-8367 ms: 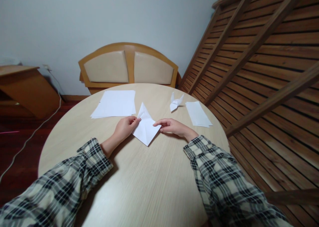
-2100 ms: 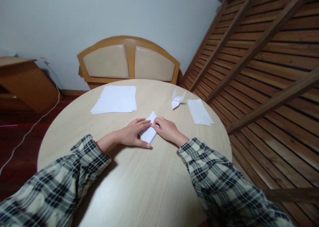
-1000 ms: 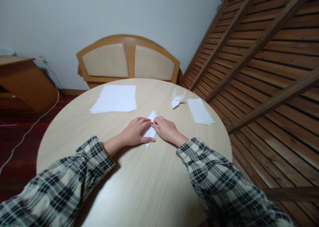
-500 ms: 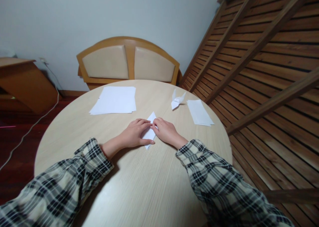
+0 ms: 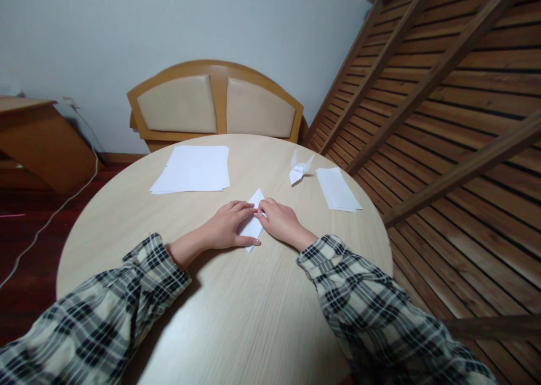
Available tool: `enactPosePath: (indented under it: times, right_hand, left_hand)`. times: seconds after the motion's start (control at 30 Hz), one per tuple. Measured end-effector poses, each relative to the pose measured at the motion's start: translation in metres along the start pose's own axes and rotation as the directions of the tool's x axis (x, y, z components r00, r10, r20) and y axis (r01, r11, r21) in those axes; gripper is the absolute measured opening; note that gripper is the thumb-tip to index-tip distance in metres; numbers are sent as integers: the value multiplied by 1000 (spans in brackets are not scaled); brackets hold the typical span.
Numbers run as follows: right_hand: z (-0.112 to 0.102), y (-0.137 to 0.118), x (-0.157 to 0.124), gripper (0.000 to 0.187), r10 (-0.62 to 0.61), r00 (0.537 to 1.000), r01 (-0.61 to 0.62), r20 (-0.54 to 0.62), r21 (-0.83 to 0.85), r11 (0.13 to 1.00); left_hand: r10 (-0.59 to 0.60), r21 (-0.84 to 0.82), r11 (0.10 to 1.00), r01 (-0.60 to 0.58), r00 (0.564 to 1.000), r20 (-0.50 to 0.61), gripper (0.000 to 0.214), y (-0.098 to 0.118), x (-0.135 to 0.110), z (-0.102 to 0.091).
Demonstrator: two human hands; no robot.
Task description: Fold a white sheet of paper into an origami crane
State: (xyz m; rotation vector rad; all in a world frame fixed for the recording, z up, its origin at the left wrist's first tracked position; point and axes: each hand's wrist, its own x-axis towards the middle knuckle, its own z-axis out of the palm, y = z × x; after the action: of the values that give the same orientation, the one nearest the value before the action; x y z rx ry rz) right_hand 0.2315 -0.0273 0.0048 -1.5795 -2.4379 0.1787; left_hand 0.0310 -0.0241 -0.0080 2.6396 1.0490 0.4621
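A white sheet of paper, folded into a narrow diamond (image 5: 252, 227), lies flat on the round wooden table (image 5: 220, 317) between my hands. My left hand (image 5: 228, 224) holds it down from the left, thumb pressed near its lower point and fingers at its middle. From the right, my right hand (image 5: 279, 220) has curled fingers and thumb pinched at the paper's right corner. The fingertips of both hands nearly meet over the paper, so part of its folds is hidden. Beyond my right hand stands a folded white paper crane (image 5: 298, 171).
A stack of white paper (image 5: 192, 169) lies at the far left of the table, and narrower white sheets (image 5: 337, 189) lie near its right edge. Behind it stands a padded wooden headboard (image 5: 215, 100). A slatted wooden panel (image 5: 456, 120) leans at the right.
The hands and the folded paper keep the same pose. The whole view has shifted very slightly.
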Motion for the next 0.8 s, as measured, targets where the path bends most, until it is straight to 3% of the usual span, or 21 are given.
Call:
enactPosePath:
  times: [0.8]
  right_hand:
    - [-2, -3, -2, 26, 5, 1000, -4, 18, -66, 998]
  left_hand:
    - [-1, 7, 1000, 0, 997, 75, 96, -2, 0, -4]
